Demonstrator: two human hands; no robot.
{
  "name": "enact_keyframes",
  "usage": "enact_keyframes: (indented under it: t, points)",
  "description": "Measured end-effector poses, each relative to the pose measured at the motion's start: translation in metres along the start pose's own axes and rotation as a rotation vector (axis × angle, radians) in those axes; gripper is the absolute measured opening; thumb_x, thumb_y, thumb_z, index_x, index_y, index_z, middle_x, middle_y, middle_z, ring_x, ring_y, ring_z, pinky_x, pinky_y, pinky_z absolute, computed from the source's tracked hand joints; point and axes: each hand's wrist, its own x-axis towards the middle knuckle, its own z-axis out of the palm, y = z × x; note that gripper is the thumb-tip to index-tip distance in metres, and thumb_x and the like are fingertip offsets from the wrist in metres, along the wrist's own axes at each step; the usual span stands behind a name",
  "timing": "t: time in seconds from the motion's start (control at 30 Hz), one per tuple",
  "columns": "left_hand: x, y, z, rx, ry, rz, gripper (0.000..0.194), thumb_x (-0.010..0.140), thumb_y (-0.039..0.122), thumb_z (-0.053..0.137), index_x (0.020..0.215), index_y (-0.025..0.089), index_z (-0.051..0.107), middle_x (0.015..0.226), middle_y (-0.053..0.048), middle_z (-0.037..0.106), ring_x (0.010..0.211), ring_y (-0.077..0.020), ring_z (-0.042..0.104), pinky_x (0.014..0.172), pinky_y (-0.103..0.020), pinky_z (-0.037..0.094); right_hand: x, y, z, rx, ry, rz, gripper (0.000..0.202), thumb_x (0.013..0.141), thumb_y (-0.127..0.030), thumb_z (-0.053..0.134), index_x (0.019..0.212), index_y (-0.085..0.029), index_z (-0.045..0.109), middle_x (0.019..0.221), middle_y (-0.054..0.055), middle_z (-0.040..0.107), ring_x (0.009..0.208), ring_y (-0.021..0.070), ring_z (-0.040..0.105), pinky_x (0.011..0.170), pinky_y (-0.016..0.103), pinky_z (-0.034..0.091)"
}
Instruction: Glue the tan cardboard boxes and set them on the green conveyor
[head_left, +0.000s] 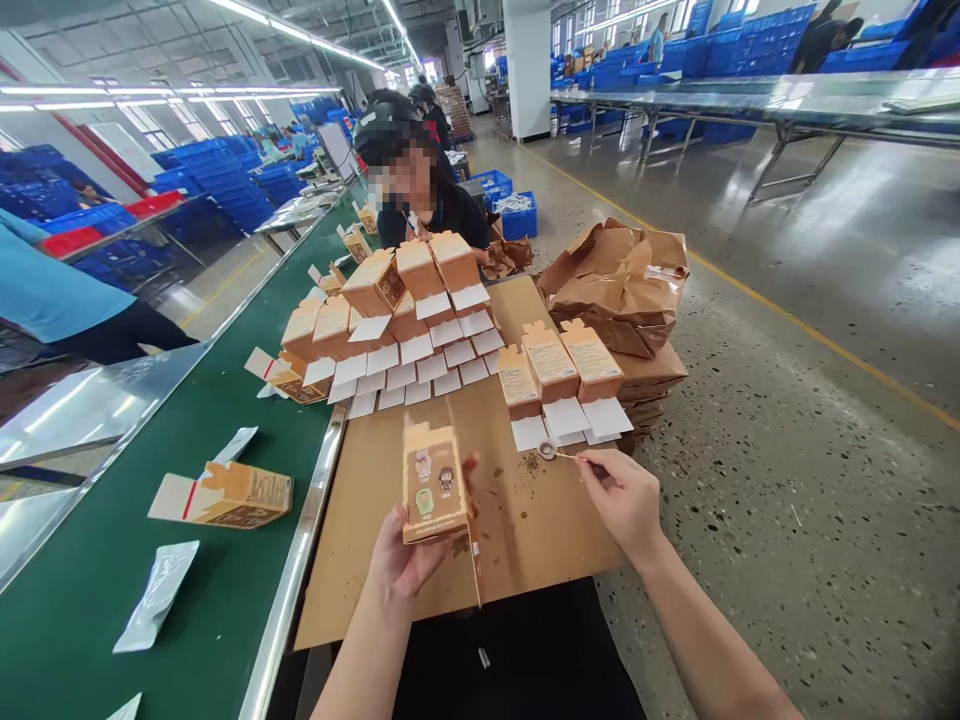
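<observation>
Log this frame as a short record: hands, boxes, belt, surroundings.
left hand: left hand holds printed box
right hand: right hand pinches thin stick, tip at small round dish
work surface: brown cardboard, dark specks near dish
large pile: stacked boxes, white flaps toward wearer
small group: boxes at right, white flaps out
belt: green belt at left, open box, silvery packet
beyond: person in dark top, crumpled brown paper
</observation>
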Motion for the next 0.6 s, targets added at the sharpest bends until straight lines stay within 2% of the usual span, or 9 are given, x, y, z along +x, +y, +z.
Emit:
enact_keyframes:
  t: [0.07, 0.13, 0.23, 0.3, 0.43, 0.5, 0.6]
  points:
    - [0.002, -0.014, -0.034, -0.041, 0.159, 0.021, 0.111, 0.053, 0.084, 0.118, 0.144, 0.030, 0.085, 0.148, -0.018, 0.091, 0.146, -0.0513, 0.083, 0.114, -0.059, 0.074, 0.004, 0.009, 0.015, -0.027, -0.035, -0.012, 0.032, 0.119, -0.039, 0.073, 0.098, -0.029, 0.094, 0.092, 0.007, 0.094, 0.077, 0.0245, 0.087, 0.070, 0.035, 0.075]
    - [0.010, -0.020, -0.050, -0.097, 0.267, 0.059, 0.094, 0.064, 0.068, 0.119, 0.143, 0.030, 0.084, 0.139, -0.015, 0.093, 0.137, -0.0462, 0.087, 0.110, -0.056, 0.076, 0.006, 0.017, 0.025, -0.062, -0.066, -0.023, 0.034, 0.119, -0.040, 0.070, 0.097, -0.029, 0.095, 0.093, 0.008, 0.095, 0.077, 0.0251, 0.087, 0.070, 0.036, 0.075]
    - [0.027, -0.017, -0.045, -0.151, 0.279, 0.123, 0.079, 0.077, 0.038, 0.112, 0.149, 0.027, 0.081, 0.139, -0.013, 0.093, 0.131, -0.0400, 0.090, 0.113, -0.053, 0.075, 0.010, 0.024, 0.029, -0.090, -0.096, -0.022, 0.037, 0.119, -0.043, 0.070, 0.096, -0.029, 0.095, 0.091, 0.008, 0.095, 0.074, 0.0255, 0.086, 0.067, 0.036, 0.074]
    - [0.039, -0.014, -0.034, -0.095, 0.276, 0.167, 0.077, 0.076, 0.031, 0.113, 0.145, 0.026, 0.081, 0.138, -0.012, 0.093, 0.130, -0.0374, 0.090, 0.116, -0.050, 0.074, 0.009, 0.023, 0.027, -0.073, -0.086, -0.005, 0.036, 0.118, -0.045, 0.072, 0.095, -0.029, 0.095, 0.091, 0.008, 0.095, 0.074, 0.0256, 0.086, 0.068, 0.037, 0.075]
    - [0.059, -0.015, -0.021, 0.125, 0.315, 0.235, 0.083, 0.066, 0.041, 0.123, 0.132, 0.028, 0.074, 0.137, -0.009, 0.090, 0.136, -0.0352, 0.087, 0.120, -0.052, 0.071, -0.004, 0.007, 0.025, 0.049, -0.041, 0.057, 0.026, 0.116, -0.043, 0.081, 0.101, -0.027, 0.096, 0.093, 0.008, 0.095, 0.070, 0.0242, 0.086, 0.069, 0.037, 0.076]
    - [0.065, -0.017, -0.021, 0.179, 0.317, 0.244, 0.088, 0.063, 0.047, 0.124, 0.129, 0.030, 0.069, 0.137, -0.009, 0.089, 0.138, -0.0355, 0.086, 0.122, -0.055, 0.071, -0.015, -0.006, 0.034, 0.105, -0.089, 0.079, 0.024, 0.116, -0.042, 0.082, 0.104, -0.027, 0.096, 0.091, 0.006, 0.094, 0.065, 0.0221, 0.084, 0.065, 0.035, 0.075]
    - [0.066, -0.019, -0.024, 0.232, 0.305, 0.236, 0.093, 0.062, 0.051, 0.124, 0.129, 0.031, 0.063, 0.133, -0.009, 0.090, 0.134, -0.0360, 0.087, 0.121, -0.059, 0.071, -0.032, -0.025, 0.059, 0.187, -0.230, 0.110, 0.026, 0.117, -0.040, 0.080, 0.100, -0.028, 0.096, 0.087, 0.005, 0.092, 0.064, 0.0207, 0.083, 0.065, 0.033, 0.073]
